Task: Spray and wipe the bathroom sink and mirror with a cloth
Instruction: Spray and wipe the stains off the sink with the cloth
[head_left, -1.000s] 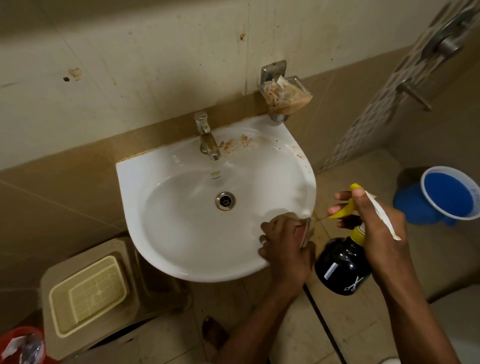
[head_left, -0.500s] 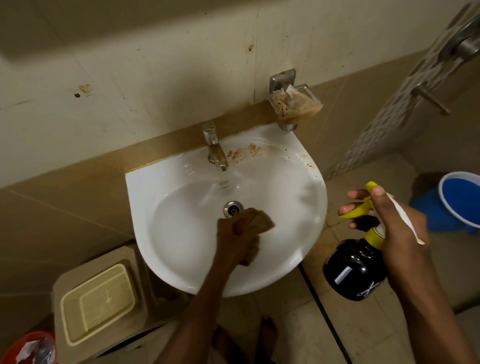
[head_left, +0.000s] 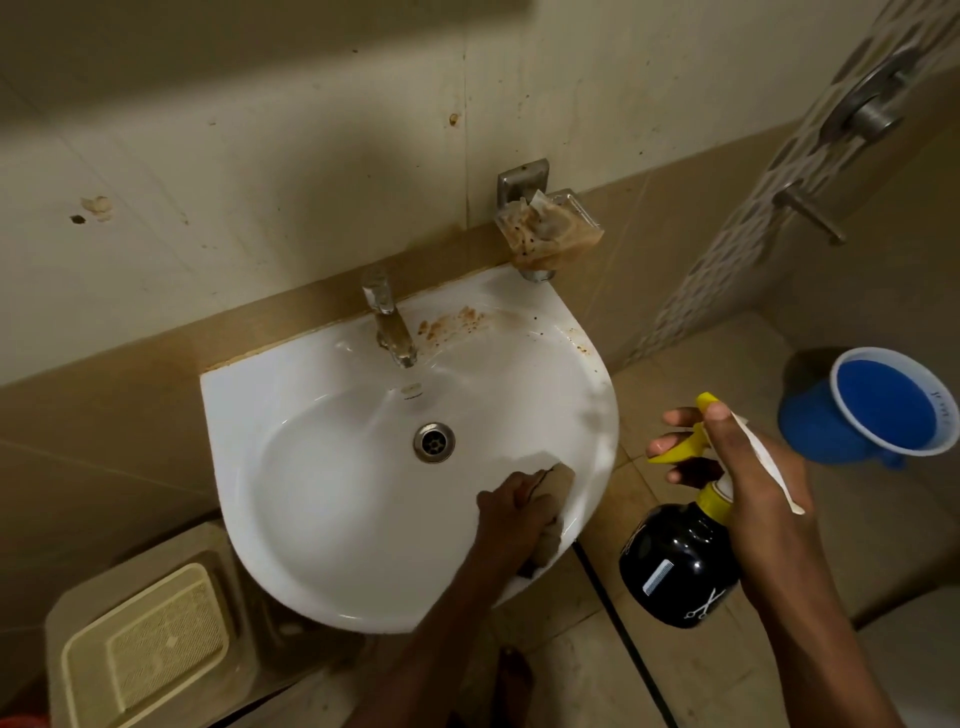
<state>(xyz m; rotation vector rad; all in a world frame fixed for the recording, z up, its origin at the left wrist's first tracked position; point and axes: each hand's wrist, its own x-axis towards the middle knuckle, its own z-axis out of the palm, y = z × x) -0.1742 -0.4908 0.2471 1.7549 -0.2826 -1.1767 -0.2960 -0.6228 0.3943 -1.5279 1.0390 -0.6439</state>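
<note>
— Hands first: what was each one doing?

— Left hand (head_left: 511, 506) was down inside the white sink (head_left: 332, 519), fingers curled over a brownish cloth (head_left: 557, 483) and pressing it against the basin's right inner wall, close to the rim. Right hand (head_left: 748, 467) was out beyond the sink's right edge, wrapped round the neck of a spray bottle (head_left: 678, 571), with fingers lying on its yellow trigger (head_left: 678, 449). The two hands were well apart, the sink rim between them.

— And going across from the left?

— At the lower left stood a beige plastic bin (head_left: 78, 623) with a cream mesh tray (head_left: 150, 644) set in its top, partly under the sink. Then came the basin with its metal drain (head_left: 434, 442) in the middle, and behind that the tap (head_left: 389, 325) at the back edge. Rusty brown stains (head_left: 452, 327) marked the ledge just right of the tap.

— Anything further right?

— A wall-mounted soap dish (head_left: 550, 228), grimy and brown, hung above the sink's back right corner. The bottle was black and round, printed with a white comb and scissors. Past it, on the floor, sat a blue mug (head_left: 883, 410) with a white rim. Metal shower fittings (head_left: 872, 111) showed on the tiled wall at the upper right.
</note>
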